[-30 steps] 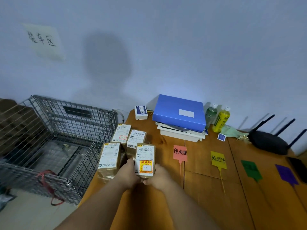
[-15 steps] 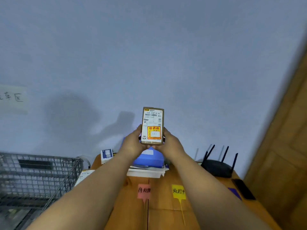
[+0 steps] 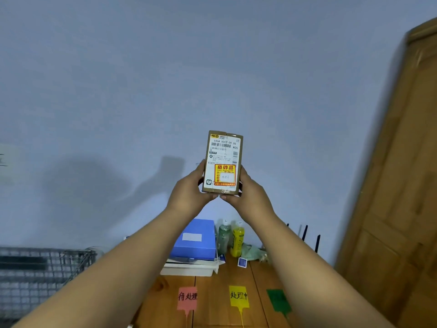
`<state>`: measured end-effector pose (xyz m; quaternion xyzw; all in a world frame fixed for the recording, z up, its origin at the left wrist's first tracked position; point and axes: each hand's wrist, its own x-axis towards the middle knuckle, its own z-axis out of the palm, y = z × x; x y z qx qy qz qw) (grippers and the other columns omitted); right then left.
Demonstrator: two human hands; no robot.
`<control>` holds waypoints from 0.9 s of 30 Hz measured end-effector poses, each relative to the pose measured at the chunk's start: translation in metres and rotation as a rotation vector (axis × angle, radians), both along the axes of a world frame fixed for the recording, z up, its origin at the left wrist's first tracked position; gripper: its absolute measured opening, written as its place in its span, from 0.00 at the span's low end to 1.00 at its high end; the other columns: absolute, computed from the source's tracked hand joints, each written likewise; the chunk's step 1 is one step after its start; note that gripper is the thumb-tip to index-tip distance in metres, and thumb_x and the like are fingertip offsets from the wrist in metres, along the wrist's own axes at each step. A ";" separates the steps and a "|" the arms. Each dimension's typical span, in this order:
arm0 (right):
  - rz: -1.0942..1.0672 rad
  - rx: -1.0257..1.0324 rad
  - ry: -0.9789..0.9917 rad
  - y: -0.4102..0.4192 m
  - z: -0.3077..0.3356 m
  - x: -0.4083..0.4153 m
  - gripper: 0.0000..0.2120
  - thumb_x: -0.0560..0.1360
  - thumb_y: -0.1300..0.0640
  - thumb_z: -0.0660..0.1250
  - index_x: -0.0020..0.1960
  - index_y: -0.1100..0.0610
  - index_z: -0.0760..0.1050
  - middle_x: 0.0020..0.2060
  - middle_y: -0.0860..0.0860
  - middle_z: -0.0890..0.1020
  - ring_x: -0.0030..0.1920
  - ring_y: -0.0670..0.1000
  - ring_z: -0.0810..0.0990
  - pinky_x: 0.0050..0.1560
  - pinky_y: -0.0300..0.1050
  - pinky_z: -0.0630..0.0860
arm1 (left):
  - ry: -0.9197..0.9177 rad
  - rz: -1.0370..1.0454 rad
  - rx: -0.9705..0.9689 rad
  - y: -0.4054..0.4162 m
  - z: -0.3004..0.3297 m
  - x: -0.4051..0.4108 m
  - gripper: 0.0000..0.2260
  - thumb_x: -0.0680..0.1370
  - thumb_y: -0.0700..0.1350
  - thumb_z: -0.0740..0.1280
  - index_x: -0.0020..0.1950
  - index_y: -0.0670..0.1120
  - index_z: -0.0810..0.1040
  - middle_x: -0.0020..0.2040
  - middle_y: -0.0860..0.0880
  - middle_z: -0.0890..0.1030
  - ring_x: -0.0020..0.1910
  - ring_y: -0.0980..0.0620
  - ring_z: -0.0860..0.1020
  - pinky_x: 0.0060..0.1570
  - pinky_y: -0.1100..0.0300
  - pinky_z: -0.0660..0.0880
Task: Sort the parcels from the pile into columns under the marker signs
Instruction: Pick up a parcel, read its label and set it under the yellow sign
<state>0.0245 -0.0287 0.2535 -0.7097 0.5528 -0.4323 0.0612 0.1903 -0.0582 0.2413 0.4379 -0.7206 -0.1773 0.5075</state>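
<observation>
Both hands, left hand point(image 3: 189, 192) and right hand point(image 3: 248, 195), grip one parcel point(image 3: 223, 162) by its lower edges, held upright in the air above the table point(image 3: 212, 304). No parcels show under the pink sign point(image 3: 187, 298), yellow sign point(image 3: 238, 296) or green sign point(image 3: 277, 299), so sorting looks barely begun.

Both forearms bare to frame edge, no sleeves; left hand point(image 3: 189, 189) & right hand point(image 3: 248, 192) ungloved.

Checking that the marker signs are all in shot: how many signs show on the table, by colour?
Pink sign: 1
Yellow sign: 1
Green sign: 1
Total: 3 signs in view. The right arm covers the table beyond the green one, so more could be hidden.
</observation>
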 end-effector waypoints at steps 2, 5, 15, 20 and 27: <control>0.002 -0.011 0.008 0.006 0.005 0.000 0.37 0.71 0.53 0.74 0.73 0.39 0.58 0.58 0.42 0.81 0.56 0.46 0.80 0.54 0.46 0.79 | -0.018 0.016 -0.032 0.007 0.005 0.002 0.39 0.70 0.46 0.76 0.74 0.64 0.59 0.61 0.59 0.80 0.59 0.61 0.78 0.56 0.55 0.79; 0.007 -0.037 0.040 0.015 0.011 0.003 0.37 0.71 0.51 0.74 0.73 0.40 0.57 0.59 0.42 0.80 0.57 0.46 0.79 0.53 0.45 0.79 | -0.036 0.030 -0.052 0.018 0.011 0.008 0.40 0.71 0.48 0.75 0.75 0.65 0.57 0.62 0.59 0.79 0.60 0.59 0.78 0.57 0.53 0.78; 0.036 -0.090 0.121 0.048 0.018 0.011 0.42 0.72 0.48 0.73 0.77 0.40 0.49 0.61 0.44 0.79 0.58 0.46 0.79 0.55 0.46 0.79 | -0.084 0.094 -0.139 0.062 0.012 0.024 0.42 0.72 0.53 0.74 0.76 0.66 0.51 0.65 0.61 0.77 0.63 0.55 0.77 0.59 0.51 0.77; 0.018 -0.105 0.124 0.046 0.024 0.014 0.43 0.72 0.48 0.73 0.77 0.41 0.48 0.61 0.44 0.79 0.58 0.47 0.79 0.55 0.48 0.80 | -0.075 0.101 -0.140 0.063 0.019 0.025 0.42 0.72 0.51 0.74 0.76 0.66 0.51 0.64 0.60 0.78 0.62 0.56 0.77 0.60 0.50 0.77; 0.026 -0.101 0.121 0.038 0.023 0.015 0.43 0.72 0.48 0.73 0.77 0.42 0.49 0.61 0.45 0.79 0.57 0.47 0.80 0.54 0.47 0.80 | -0.112 0.110 -0.149 0.054 0.021 0.024 0.41 0.72 0.49 0.74 0.76 0.66 0.51 0.64 0.59 0.78 0.61 0.56 0.77 0.58 0.54 0.77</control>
